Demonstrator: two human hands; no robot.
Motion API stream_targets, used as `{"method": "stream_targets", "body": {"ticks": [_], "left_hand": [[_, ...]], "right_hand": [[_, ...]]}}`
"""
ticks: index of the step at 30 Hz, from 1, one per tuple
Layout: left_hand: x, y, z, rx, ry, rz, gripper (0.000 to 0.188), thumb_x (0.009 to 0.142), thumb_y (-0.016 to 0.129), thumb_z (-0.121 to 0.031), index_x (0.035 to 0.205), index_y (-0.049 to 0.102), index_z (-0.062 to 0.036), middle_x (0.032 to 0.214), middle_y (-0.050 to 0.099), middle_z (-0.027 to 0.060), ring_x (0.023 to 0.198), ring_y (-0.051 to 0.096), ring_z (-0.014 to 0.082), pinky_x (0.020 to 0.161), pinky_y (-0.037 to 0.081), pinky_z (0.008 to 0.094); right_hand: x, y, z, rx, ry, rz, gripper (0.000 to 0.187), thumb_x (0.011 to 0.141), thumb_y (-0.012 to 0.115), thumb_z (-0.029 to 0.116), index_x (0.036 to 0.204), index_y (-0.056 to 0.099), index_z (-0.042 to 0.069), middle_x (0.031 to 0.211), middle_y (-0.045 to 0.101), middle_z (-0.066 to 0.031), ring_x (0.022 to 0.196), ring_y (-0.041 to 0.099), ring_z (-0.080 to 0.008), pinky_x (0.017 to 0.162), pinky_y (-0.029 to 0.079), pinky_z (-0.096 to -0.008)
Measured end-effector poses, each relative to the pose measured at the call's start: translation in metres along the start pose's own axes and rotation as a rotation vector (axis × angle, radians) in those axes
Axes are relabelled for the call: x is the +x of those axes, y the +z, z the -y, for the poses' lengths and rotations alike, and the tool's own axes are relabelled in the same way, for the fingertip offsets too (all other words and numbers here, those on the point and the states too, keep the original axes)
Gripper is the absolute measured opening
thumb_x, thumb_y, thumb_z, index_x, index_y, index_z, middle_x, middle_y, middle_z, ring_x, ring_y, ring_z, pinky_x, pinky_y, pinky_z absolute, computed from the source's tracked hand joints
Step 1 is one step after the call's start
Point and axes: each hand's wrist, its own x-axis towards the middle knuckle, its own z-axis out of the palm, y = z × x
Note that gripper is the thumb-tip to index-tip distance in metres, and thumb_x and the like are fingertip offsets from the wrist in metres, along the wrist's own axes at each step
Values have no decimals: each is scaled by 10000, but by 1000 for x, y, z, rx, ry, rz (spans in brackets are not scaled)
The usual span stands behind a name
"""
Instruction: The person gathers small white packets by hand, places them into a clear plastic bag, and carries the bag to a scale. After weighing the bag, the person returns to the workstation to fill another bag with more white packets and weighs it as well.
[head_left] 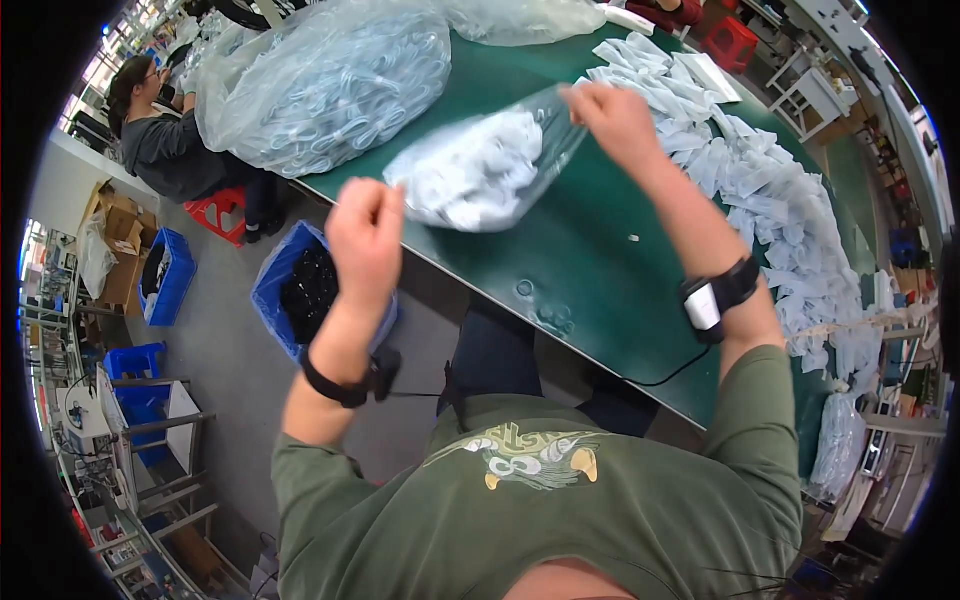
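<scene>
A clear plastic bag [545,165] filled with white bundled pieces [475,170] hangs just above the green table, stretched between my two hands. My right hand [615,120] pinches the bag's upper right end, its fingers closed. At the lower left end of the bag, my left hand [365,240] is closed in a fist against its edge, seemingly gripping the plastic. What exactly the bundled pieces are is too blurred to tell. Each wrist wears a black strap, the right one with a white unit [703,308] and a cable.
Beyond the bag, the green table [600,265] bears a big clear sack of coiled white cables [340,90]. Many small whitish packets [770,190] spread along its right side. On the floor at left stands a blue-lined bin of black parts [310,290]. A person [165,140] sits at far left.
</scene>
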Motion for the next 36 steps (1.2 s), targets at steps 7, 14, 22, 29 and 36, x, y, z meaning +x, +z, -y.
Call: {"method": "stream_targets", "body": {"ticks": [7, 14, 22, 29, 36], "left_hand": [[34, -22, 3, -334, -155, -56, 243, 951, 631, -141, 752, 567, -17, 647, 525, 13, 550, 469, 92, 536, 372, 236], [19, -4, -36, -652, -307, 161, 159, 974, 601, -138, 867, 595, -20, 680, 580, 10, 611, 597, 88, 555, 451, 202], [4, 32, -83, -719, -376, 110, 76, 976, 583, -91, 951, 573, -21, 770, 607, 34, 644, 620, 115, 585, 488, 230], [62, 60, -145, -639, -189, 107, 45, 962, 585, -44, 952, 601, -3, 795, 611, 38, 685, 617, 111, 635, 504, 237], [-124, 149, -140, -376, -193, 337, 44, 928, 577, -4, 910, 611, 19, 776, 628, 59, 719, 616, 143, 684, 495, 251]], "right_hand": [[57, -75, 68, -86, -54, 87, 360, 871, 620, 358, 734, 707, 36, 617, 633, -80, 570, 604, -175, 568, 470, -325], [-9, -97, 75, 47, 206, 81, 327, 934, 604, 304, 764, 660, 31, 583, 565, -18, 491, 557, -91, 457, 416, -250], [-33, -108, 7, 582, 278, 158, 248, 975, 541, 198, 1061, 661, -1, 835, 687, -94, 656, 675, -150, 577, 525, -265], [4, -154, -23, 847, 197, 87, 269, 993, 521, 177, 1110, 644, -31, 1000, 688, -118, 874, 690, -170, 743, 535, -259], [-186, -140, -123, 864, 597, 114, 238, 1001, 493, 127, 1126, 640, -13, 1049, 686, -85, 974, 666, -171, 872, 526, -295]]}}
